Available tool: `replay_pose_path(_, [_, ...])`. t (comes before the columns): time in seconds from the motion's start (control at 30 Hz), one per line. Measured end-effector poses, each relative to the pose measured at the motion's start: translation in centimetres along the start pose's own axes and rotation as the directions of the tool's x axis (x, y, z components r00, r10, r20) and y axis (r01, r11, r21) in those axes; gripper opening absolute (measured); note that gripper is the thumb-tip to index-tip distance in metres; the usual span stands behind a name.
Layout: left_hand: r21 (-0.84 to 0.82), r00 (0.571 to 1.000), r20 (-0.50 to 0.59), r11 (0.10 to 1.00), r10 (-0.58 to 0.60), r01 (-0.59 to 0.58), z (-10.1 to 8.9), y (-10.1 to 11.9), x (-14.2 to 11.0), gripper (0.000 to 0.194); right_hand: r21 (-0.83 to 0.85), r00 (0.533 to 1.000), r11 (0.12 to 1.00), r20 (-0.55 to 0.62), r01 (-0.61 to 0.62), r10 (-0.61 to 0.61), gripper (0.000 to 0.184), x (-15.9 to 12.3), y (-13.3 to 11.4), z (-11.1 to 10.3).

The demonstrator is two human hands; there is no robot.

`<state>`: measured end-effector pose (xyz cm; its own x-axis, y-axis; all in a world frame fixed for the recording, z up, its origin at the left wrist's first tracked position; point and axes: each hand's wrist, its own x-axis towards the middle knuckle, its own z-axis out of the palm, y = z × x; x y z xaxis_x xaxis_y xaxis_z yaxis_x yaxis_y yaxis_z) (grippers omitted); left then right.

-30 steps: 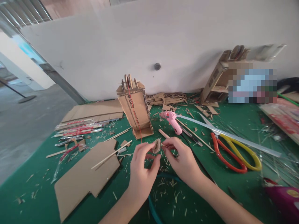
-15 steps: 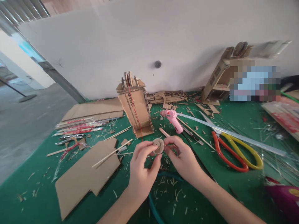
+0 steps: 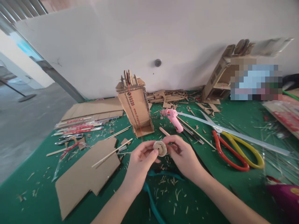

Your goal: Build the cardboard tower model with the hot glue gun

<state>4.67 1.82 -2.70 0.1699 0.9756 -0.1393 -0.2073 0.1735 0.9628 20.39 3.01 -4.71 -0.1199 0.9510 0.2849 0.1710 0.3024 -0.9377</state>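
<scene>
In our left hand we hold a small, round, light-brown cardboard disc with a raised pale rim; the thumb is pressed on its face and the other fingers are behind it, so this hand is clamped on the disc. Our right hand has its thumb and forefinger bent close at the right edge of the disc, but whether they grip it we cannot tell. The disc is above the green tabletop, with its face turned towards us. Beyond our hands stands a tall, brown cardboard tower, which has thin discs at its top and a red string along its front. To the right of this tower lies a pink plastic glue gun, and farther right we see the large metal scissors with red and yellow handles. On the left side, a thin, pale wooden stick rests across a flat, brown cardboard sheet. Under our hands lies a curved, teal-handled tool, partly hidden.
</scene>
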Motion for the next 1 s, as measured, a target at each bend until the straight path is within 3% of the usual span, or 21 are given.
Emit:
replay_pose_path(0.13, [-0.036, 1.000, 0.028, 0.999, 0.008, -0.007, -0.3, 0.1, -0.1, 0.017, -0.179, 0.994, 0.978, 0.026, 0.111, -0.108, 0.023, 0.3, 0.0, -0.8])
replay_pose_path(0.23, [-0.014, 0.999, -0.004, 0.999, 0.052, -0.052, -0.4, 0.4, -0.1, 0.014, -0.485, 0.964, 0.845, -0.013, 0.225, -0.264, 0.023, 0.6, -0.2, -2.0])
replay_pose_path(0.33, [0.034, 0.994, -0.026, 0.993, 0.110, -0.109, -0.3, 1.0, -0.3, 0.015, -0.666, 0.942, 0.739, -0.174, 0.101, -0.285, 0.008, 0.7, -0.1, -3.0])
replay_pose_path(0.43, [0.069, 0.988, 0.025, 0.986, 0.154, -0.155, 0.1, 1.5, -0.9, 0.015, -0.618, 0.909, 0.775, -0.389, -0.134, -0.153, 0.012, 1.2, 0.6, -3.4])
replay_pose_path(0.5, [0.088, 0.983, 0.085, 0.982, 0.161, -0.168, 0.4, 1.6, -1.5, 0.014, -0.632, 0.885, 0.752, -0.440, -0.186, -0.151, 0.024, 1.9, 1.1, -3.5])
replay_pose_path(0.57, [0.117, 0.980, 0.144, 0.981, 0.137, -0.154, 0.6, 1.5, -2.2, 0.013, -0.676, 0.887, 0.712, -0.428, -0.189, -0.171, 0.044, 3.0, 1.8, -3.6])
replay_pose_path(0.63, [0.165, 0.978, 0.181, 0.978, 0.100, -0.130, 0.7, 1.3, -2.6, 0.014, -0.663, 0.912, 0.725, -0.392, -0.189, -0.121, 0.054, 4.4, 2.4, -3.7])
replay_pose_path(0.83, [0.258, 0.980, 0.095, 0.946, 0.177, -0.196, 0.2, 0.9, -2.0, 0.015, -0.498, 0.974, 0.859, -0.226, -0.121, 0.007, 0.021, 7.6, 4.1, -4.1])
replay_pose_path(1.0, [0.290, 0.967, -0.037, 0.929, 0.251, -0.230, -0.3, 0.5, -1.1, 0.020, -0.307, 0.979, 0.947, -0.201, -0.089, 0.027, 0.022, 7.0, 3.4, -4.5])
